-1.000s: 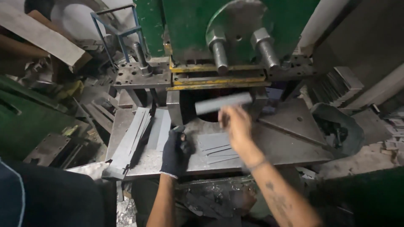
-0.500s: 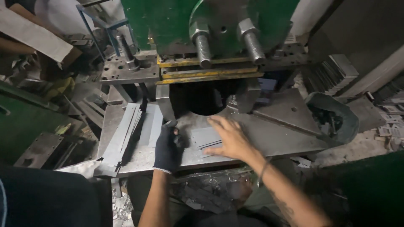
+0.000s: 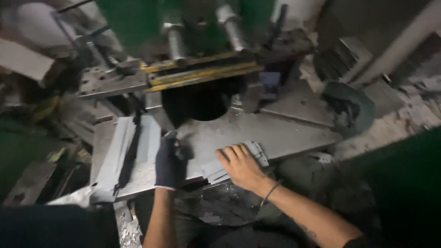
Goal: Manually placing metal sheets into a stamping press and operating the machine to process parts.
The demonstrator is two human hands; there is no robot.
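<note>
The spread fingers [image 3: 232, 154] of the bare right hand [image 3: 242, 166] are laid flat, gripping nothing, on a fanned stack of grey metal strips [image 3: 219, 171] at the press table's [image 3: 294, 133] front edge, while the gloved left hand [image 3: 169, 161] is curled beside it, its grasp not discernible; picking one strip appears in hand, for which a single strip must be separated.

No packages, labels, signs or screens show anywhere around the hands; only bare metal parts and machinery, none carrying a visible sticker or display

Dim workshop view, heavy motion blur throughout, soft focus, deep shadow in lower corners, faint light on the grey counter [image 3: 285, 133].
</note>
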